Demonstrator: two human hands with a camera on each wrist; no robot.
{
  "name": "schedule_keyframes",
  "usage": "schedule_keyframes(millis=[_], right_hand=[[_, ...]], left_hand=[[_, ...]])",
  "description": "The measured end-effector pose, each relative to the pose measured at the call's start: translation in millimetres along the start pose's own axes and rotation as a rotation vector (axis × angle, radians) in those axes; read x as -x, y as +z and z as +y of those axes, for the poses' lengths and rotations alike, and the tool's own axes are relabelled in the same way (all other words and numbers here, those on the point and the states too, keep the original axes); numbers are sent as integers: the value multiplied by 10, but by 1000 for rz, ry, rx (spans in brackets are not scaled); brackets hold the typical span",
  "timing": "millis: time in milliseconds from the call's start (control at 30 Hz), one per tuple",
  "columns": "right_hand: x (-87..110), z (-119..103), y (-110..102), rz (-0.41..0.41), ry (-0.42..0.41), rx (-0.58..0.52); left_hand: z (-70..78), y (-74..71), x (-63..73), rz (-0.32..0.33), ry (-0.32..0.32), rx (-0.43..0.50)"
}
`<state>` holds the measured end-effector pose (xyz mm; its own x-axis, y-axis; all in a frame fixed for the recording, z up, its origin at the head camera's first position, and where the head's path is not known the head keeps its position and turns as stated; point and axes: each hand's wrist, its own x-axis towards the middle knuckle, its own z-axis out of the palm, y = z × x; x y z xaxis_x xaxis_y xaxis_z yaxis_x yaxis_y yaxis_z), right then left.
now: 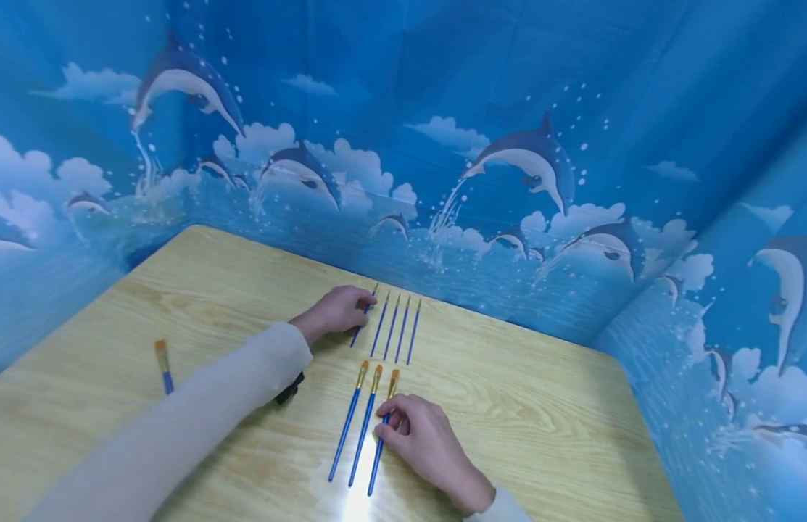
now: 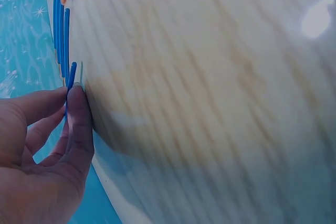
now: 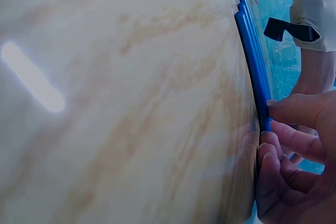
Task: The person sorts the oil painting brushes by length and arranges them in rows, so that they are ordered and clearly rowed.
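My left hand (image 1: 339, 310) pinches a thin blue paintbrush (image 1: 359, 333) between thumb and fingers, at the left end of a row near the table's back edge. In the left wrist view, the blue handle (image 2: 72, 72) pokes out above the fingertips. Beside it lie several thin pointed brushes (image 1: 391, 328), side by side. Closer to me are three larger flat paintbrushes (image 1: 358, 428) with orange tips. My right hand (image 1: 424, 435) grips the rightmost flat paintbrush (image 1: 377, 464) just below its ferrule. Its blue handle (image 3: 252, 61) lies along the table in the right wrist view.
Another flat orange-tipped brush (image 1: 162, 362) lies at the left, partly hidden by my left sleeve (image 1: 201, 406). A black strap (image 1: 289, 390) hangs at the left wrist. The wooden table (image 1: 527, 406) meets a blue dolphin-print curtain (image 1: 377, 109) behind.
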<state>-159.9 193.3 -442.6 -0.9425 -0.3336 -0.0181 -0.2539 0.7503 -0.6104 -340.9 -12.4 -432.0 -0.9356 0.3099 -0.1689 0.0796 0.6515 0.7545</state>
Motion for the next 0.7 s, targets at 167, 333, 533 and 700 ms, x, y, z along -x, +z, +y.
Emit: schedule_keyframes(millis=[167, 333, 533, 700], right_hand=[[1, -5, 3, 1, 0, 1], [5, -16, -1, -1, 10, 4], [7, -23, -8, -5, 21, 0], [4, -15, -5, -2, 11, -3]], left_hand=[[31, 27, -8, 22, 33, -83], [54, 47, -6, 42, 86, -221], [80, 80, 20, 45, 108, -299], [87, 119, 45, 52, 127, -310]])
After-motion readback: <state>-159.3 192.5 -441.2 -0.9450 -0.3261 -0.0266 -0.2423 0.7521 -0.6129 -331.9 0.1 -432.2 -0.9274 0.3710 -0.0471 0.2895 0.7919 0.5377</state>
